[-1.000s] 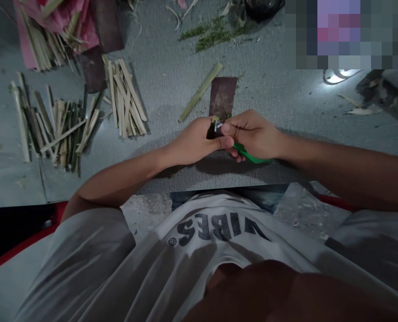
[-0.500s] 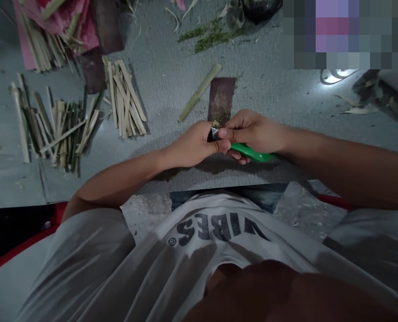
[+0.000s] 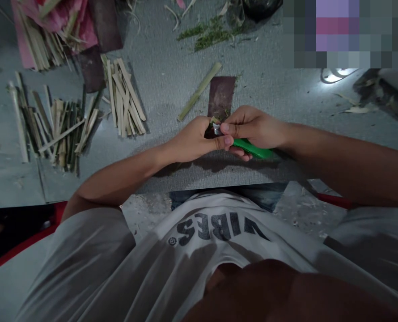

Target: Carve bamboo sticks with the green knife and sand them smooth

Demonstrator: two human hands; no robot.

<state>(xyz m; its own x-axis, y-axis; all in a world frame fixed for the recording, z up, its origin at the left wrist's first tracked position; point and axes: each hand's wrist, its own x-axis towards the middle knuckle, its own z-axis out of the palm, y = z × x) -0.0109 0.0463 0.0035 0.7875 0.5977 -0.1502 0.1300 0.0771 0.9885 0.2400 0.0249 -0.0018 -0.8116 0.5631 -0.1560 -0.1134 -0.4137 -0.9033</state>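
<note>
In front of my body, both hands meet around a green-handled utility knife with a metal tip. My left hand is closed, its thumb lying along the knife and its fingertips showing below the green handle. My right hand is closed too, thumb and forefinger pinching by the metal tip, with the handle running beneath the palm. A small pale-green bit shows just beyond the tip; its kind is unclear. Beyond the hands lie a brown rectangular strip and one flat pale-green stick.
On the left of the grey table lie a loose stick pile and a bundle of pale sticks. More sticks rest on a pink sheet at the far left. Green shavings are scattered at the back.
Both hands and the knife have shifted slightly away from my body. The metal tip has turned a little, and the left thumb has slid slightly right.
</note>
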